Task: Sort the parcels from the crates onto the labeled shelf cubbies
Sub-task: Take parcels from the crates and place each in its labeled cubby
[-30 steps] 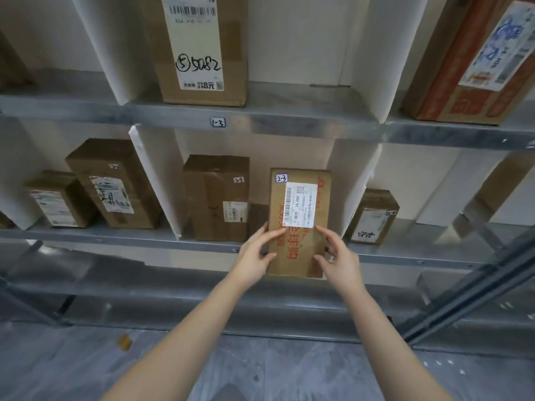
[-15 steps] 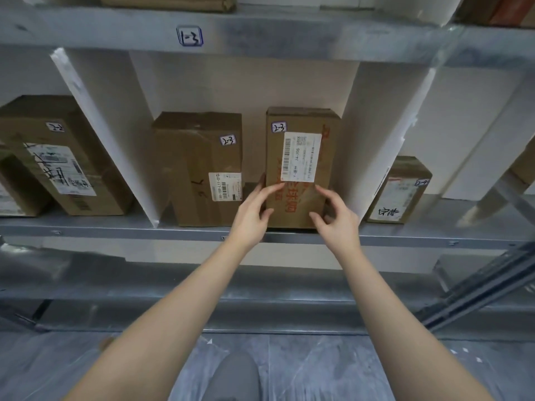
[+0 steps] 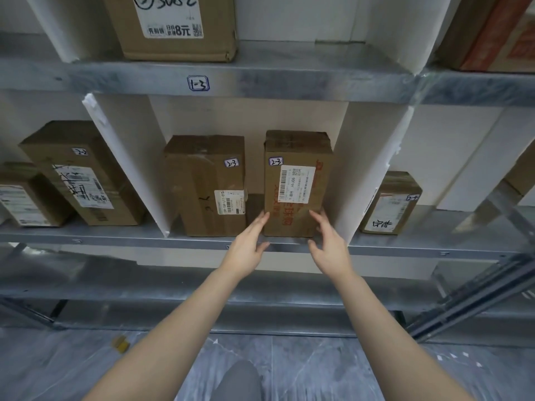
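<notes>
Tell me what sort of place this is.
Probably a parcel stockroom or pickup point: metal shelves split into cubbies by white dividers, a handwritten 1-3 tag, cardboard parcels with shipping labels.

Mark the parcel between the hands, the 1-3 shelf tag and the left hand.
parcel between the hands (image 3: 298, 183), head view, on its white shipping label
1-3 shelf tag (image 3: 198, 83), head view, centre of the tag
left hand (image 3: 248, 246), head view, back of the hand

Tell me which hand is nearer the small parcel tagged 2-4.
Right. The right hand sits left of the 2-4 parcel, across the white divider; the left hand is farther left.
</notes>
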The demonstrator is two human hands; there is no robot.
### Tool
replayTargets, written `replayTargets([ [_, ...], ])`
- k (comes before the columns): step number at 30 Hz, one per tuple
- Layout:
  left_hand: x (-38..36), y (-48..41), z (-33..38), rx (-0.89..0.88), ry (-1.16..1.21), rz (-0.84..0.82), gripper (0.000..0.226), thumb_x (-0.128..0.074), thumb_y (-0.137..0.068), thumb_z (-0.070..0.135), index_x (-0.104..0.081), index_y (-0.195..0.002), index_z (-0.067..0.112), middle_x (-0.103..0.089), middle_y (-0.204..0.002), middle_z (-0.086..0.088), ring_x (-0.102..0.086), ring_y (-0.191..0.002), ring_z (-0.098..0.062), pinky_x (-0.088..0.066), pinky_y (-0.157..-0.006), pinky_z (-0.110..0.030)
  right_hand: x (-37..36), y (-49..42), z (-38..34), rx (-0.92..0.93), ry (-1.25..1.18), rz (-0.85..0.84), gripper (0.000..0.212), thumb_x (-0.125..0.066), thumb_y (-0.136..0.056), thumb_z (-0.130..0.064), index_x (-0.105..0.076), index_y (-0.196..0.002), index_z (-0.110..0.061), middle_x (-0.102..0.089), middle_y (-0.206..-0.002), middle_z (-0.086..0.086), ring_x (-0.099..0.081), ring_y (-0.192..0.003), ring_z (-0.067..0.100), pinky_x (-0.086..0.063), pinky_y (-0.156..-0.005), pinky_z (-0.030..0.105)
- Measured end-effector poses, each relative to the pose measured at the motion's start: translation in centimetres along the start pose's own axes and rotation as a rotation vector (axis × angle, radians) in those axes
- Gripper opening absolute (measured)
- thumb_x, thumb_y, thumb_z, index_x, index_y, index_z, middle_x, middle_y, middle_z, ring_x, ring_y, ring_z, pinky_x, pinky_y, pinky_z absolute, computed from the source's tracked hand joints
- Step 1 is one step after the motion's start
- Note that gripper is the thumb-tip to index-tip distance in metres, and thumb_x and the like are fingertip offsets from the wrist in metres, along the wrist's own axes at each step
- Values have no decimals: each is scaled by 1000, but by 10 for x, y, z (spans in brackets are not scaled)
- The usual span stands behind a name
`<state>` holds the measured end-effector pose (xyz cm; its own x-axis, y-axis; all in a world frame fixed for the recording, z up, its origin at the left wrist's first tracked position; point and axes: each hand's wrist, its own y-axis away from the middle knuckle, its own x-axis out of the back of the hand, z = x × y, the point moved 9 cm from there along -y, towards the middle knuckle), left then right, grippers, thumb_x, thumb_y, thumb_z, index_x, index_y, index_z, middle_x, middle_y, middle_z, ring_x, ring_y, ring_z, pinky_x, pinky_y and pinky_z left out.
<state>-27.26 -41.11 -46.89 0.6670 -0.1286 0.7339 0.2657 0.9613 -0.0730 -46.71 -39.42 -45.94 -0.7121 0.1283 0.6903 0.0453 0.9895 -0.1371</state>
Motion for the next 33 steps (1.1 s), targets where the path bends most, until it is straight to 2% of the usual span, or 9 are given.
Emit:
replayTargets([
  [3,0,8,1,55,-36,-39,70,-59,-99,21,-20,-156,34,-20,-163,13,-30,-147,-14,-33,-115,-36,5,9,-8,-6,38,-23,63,-56,-93,-14,-34,-148,-36,-23,-161,-5,-38,-141,21,-38,-113,40],
  [5,1,19,6,105,-67,-76,67,-56,-100,28,-20,-156,35,-18,-163,12,-34,-145,-14,-35,-114,-37,12,20,-11,-44,67,-41,63,-55,-96,-19,-29,-151,-35,-23,-161,-5,-36,-142,20,-38,-110,38],
  [9,13,50,25,172,-137,-129,63,-48,-102,40,-19,-157,30,-20,-164,7,-25,-148,-18,-26,-118,-38,34,51,-26,-126,72,-122,63,-54,-98,-26,-25,-153,-30,-27,-160,-2,-37,-142,23,-32,-113,36],
  [14,41,107,73,211,-148,-186,62,-44,-103,42,-21,-157,25,-24,-163,2,-22,-149,-20,-20,-122,-38,72,103,-57,-156,97,-260,60,-53,-98,-33,-27,-152,-29,-30,-159,3,-34,-143,25,-29,-116,37],
  [19,60,131,119,205,-153,-192,59,-43,-103,42,-23,-156,27,-22,-163,2,-20,-149,-21,-18,-122,-40,109,140,-76,-188,76,-206,56,-53,-98,-33,-33,-150,-28,-33,-157,2,-25,-147,22,-24,-117,36],
  [23,38,151,154,100,-188,-254,59,-43,-103,43,-23,-156,25,-23,-163,2,-19,-150,-20,-17,-123,-41,129,180,-69,-236,62,-127,56,-55,-97,-32,-35,-149,-26,-39,-153,2,-31,-143,23,-27,-117,40],
  [26,7,159,171,32,-260,-353,61,-42,-103,45,-21,-156,26,-20,-164,1,-16,-151,-21,-14,-122,-41,152,212,-47,-318,132,-35,59,-52,-96,-40,-33,-150,-26,-35,-156,3,-22,-147,23,-17,-120,49],
  [29,-31,160,195,-82,-356,-446,62,-42,-102,47,-20,-157,25,-18,-164,0,-16,-151,-23,-14,-121,-40,184,256,-11,-438,241,6,63,-48,-97,-47,-26,-153,-27,-25,-160,3,-12,-150,24,-8,-121,48],
  [33,-104,166,253,-255,-439,-562,64,-42,-102,47,-18,-157,25,-17,-164,-1,-15,-151,-23,-14,-120,-38,249,321,46,-592,342,88,66,-45,-97,-51,-22,-154,-28,-21,-162,3,-10,-151,25,-8,-121,48],
])
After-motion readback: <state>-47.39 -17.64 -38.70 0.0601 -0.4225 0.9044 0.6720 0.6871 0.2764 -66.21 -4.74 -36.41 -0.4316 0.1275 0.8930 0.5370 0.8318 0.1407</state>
